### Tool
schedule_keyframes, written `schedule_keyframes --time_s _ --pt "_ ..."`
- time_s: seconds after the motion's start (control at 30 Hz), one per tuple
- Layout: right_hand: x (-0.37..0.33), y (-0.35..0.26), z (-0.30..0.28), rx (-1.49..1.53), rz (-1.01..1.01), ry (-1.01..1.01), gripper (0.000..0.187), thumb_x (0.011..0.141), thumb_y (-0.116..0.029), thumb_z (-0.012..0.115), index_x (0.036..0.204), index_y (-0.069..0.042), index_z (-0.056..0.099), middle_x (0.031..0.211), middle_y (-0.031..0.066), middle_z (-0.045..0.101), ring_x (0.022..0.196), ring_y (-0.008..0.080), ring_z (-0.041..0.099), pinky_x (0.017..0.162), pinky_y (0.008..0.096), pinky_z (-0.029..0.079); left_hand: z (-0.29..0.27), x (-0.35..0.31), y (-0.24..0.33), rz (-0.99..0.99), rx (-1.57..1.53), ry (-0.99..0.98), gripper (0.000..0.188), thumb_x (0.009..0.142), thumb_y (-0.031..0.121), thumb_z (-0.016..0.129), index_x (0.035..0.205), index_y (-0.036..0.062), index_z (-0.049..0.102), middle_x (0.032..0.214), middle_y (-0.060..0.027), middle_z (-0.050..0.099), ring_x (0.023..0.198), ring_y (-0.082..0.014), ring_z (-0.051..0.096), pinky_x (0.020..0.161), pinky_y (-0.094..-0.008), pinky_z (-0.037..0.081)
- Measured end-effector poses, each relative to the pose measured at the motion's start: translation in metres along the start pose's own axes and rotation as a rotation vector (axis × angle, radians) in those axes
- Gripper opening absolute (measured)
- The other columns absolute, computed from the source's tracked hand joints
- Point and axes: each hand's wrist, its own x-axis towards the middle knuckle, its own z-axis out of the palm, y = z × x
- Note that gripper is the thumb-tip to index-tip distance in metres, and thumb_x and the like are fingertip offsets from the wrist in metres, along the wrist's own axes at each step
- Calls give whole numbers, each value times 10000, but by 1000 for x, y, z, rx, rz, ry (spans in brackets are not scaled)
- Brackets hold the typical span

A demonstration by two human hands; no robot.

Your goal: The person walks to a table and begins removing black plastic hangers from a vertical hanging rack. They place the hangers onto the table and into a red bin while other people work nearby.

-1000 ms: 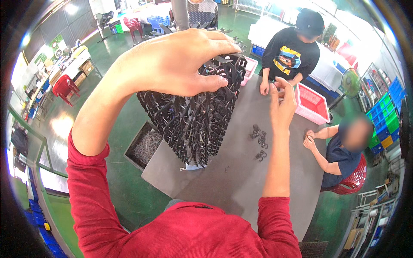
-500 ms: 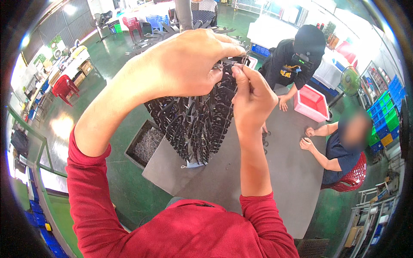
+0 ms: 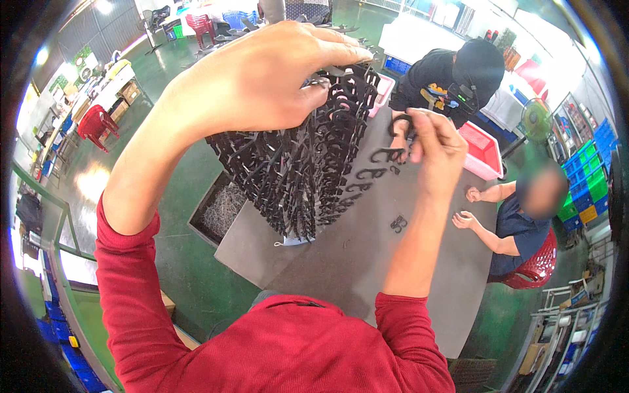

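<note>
In front of me hangs a dense rack of black curved, hook-like pieces (image 3: 275,177), strung in long rows around a grey post (image 3: 271,12). My left hand (image 3: 268,82) lies over its top, fingers stretched forward and thumb apart, with a small silvery bit by the thumb. To the right of the rack, my right hand (image 3: 442,144) pinches the upper end of a strand of black hook-like pieces (image 3: 370,173). That strand slants down toward the rack's lower right side; what joins its pieces is too fine to see.
A grey table (image 3: 354,275) stretches beneath, with a few black pieces (image 3: 398,224) on it. A bin of thin scraps (image 3: 226,213) stands left of the rack. Two people work at the right, by a pink crate (image 3: 481,152). A green fan (image 3: 536,118) stands behind them.
My right hand has moved right and slightly down, away from my left, drawing the strand out from the rack. My left hand has shifted slightly left and up; its thumb and fingers are farther apart.
</note>
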Motion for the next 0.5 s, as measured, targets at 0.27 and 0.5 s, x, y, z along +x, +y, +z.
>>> schedule_keyframes --time_s 0.27,0.5 --pt "56 124 -106 -217 160 51 197 856 -211 646 935 -30 651 736 15 632 491 59 529 456 197 381 -12 -3 -7 54 -225 -76 587 684 -67 523 1263 21 470 1290 -194 491 1229 -341 448 1047 -405 336" --pt "52 139 -109 -1012 -130 74 374 799 -290 669 1085 -72 566 920 85 631 805 237 614 767 366 462 -14 2 3 5 -107 -92 568 751 67 625 1288 27 446 1300 -183 479 1230 -337 441 1043 -400 331"
